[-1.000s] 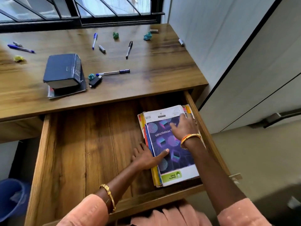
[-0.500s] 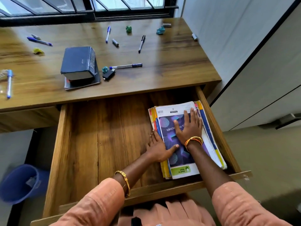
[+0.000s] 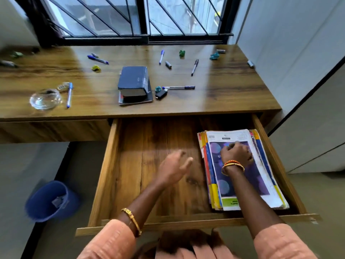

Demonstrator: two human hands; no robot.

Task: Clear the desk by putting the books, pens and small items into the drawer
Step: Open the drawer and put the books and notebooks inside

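Wood drawer [image 3: 104, 176]: open, magazines [image 3: 261, 176] at its right edge.
Right hand [image 3: 236, 154]: fingers curled, resting on magazines.
Left hand [image 3: 173, 168]: fingers loosely apart, holding nothing.
Next: probably the dark books [image 3: 133, 84] at desk [image 3: 233, 94] centre.

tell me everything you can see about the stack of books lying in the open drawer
The stack of thin softcover books lies flat against the right side of the open wooden drawer, spines roughly front to back. The top one has a white cover with a purple panel of pale circles and a green patch near the front edge. Yellow, blue and red cover edges fan out beneath it, slightly uneven. The right hand rests on the top cover with curled fingers; the left hand is off it, over bare drawer floor.
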